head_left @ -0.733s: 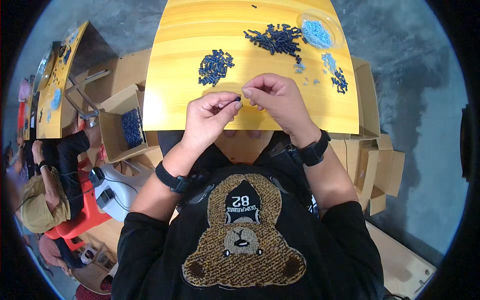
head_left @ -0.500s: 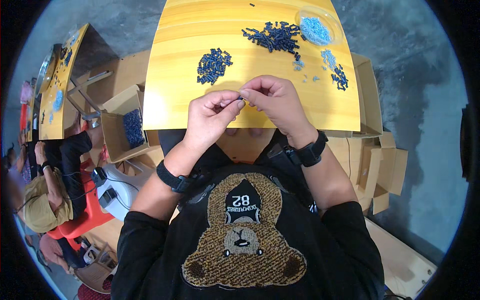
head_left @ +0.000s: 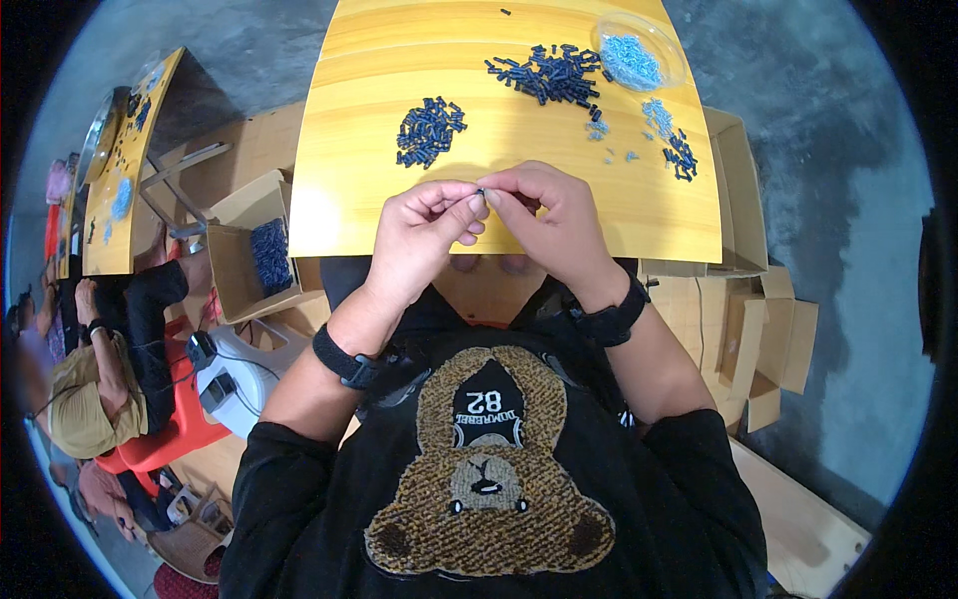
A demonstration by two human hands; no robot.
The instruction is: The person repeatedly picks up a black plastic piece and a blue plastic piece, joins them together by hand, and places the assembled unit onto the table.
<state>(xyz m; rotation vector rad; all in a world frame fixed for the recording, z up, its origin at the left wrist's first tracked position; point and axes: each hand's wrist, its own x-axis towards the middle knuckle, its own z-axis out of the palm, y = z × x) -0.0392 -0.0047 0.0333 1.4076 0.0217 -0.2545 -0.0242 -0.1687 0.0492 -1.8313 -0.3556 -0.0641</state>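
Note:
My left hand (head_left: 424,232) and my right hand (head_left: 547,218) meet fingertip to fingertip above the near edge of the yellow table (head_left: 399,50). Thumb and forefinger of each are pinched on one small dark piece (head_left: 481,193), mostly covered by the fingers. Beyond my left hand lies a heap of small black cylindrical pieces (head_left: 429,132). A larger loose pile of similar black pieces (head_left: 551,76) spreads farther back. Small light-blue pieces (head_left: 631,62) fill a clear round dish at the far right, and some lie loose (head_left: 658,117) nearer me beside several black pieces (head_left: 681,158).
A cardboard box (head_left: 225,270) with dark pieces inside stands left of the table; open cardboard boxes (head_left: 768,349) stand at the right. Farther left, a person in a tan shirt (head_left: 90,399) sits at another table (head_left: 115,215). A white stool (head_left: 244,374) is near my left elbow.
My right hand has turned slightly, its wrist shifting a little, while both pinches stay together at the small dark piece. The whole view has shifted slightly; the piles look the same.

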